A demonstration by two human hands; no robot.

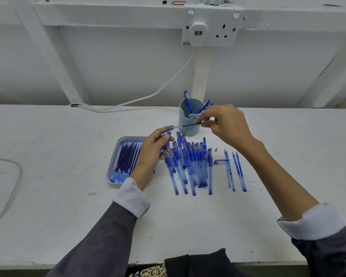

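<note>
My left hand [155, 150] grips a clear pen barrel [175, 127] with a blue grip, raised above the table. My right hand [226, 124] pinches the thin blue refill [191, 125] that sticks out of that barrel's end. Both hands hover in front of a pale blue pen cup [188, 116] that holds a few capped blue pens. Under the hands lies a row of several capped blue pens [190, 166] on the white table. A blue tray [116, 158] of several refills lies to the left, partly hidden by my left hand.
Three uncapped pens [235, 170] and a loose cap [220, 161] lie right of the row, with a small tip piece [215, 150] near them. A white cable [148, 96] runs from the wall socket [210, 31] along the table's back. A grey cord [14, 176] loops at far left.
</note>
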